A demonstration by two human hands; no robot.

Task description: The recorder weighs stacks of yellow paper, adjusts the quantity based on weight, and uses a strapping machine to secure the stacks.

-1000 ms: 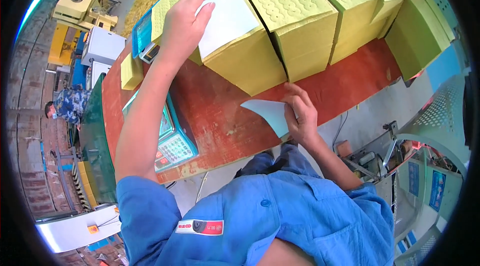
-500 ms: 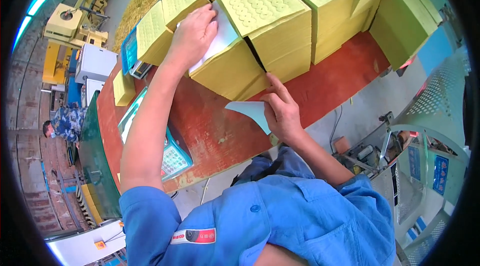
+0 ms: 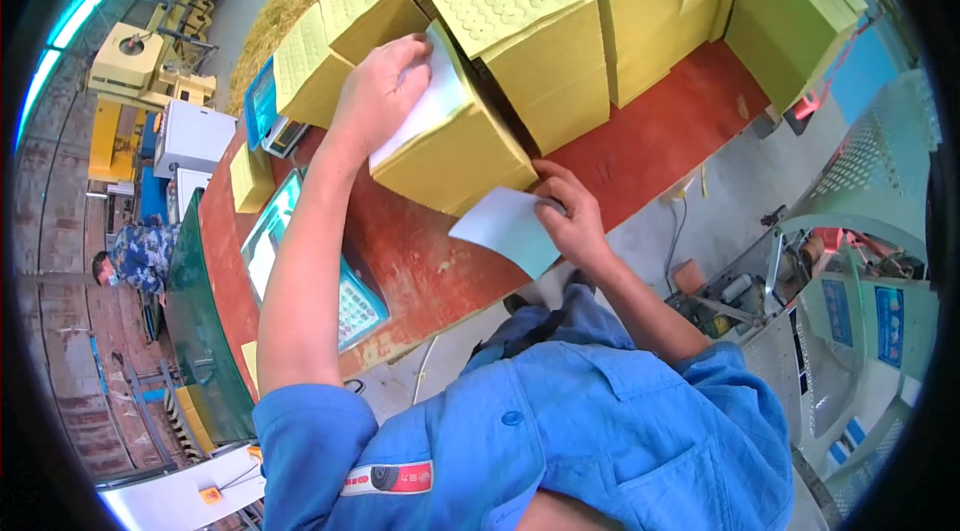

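Note:
My left hand (image 3: 383, 91) lies over the white sheet (image 3: 432, 103) on top of a yellow paper stack (image 3: 455, 166), its fingers curled near the far edge. The rest of their grip is hidden. At this stack's near right corner is my right hand (image 3: 574, 216), with a pale bluish-white paper sheet (image 3: 508, 231) pinched between thumb and fingers. Its index finger reaches to the corner of the stack. A dark gap separates this stack from a taller yellow stack (image 3: 545, 81) with an embossed pattern on top.
More yellow stacks (image 3: 640, 21) line the far side of the red table (image 3: 690, 101). At left are a teal scale with keypad (image 3: 355, 311) and a small yellow block (image 3: 251, 177). Perforated metal machinery (image 3: 880, 161) stands at right. A person in camouflage (image 3: 145, 256) is far left.
The stack under my left hand has come nearer to me, and the gap beside it has widened. More of the sheet in my right hand shows, at a flatter angle.

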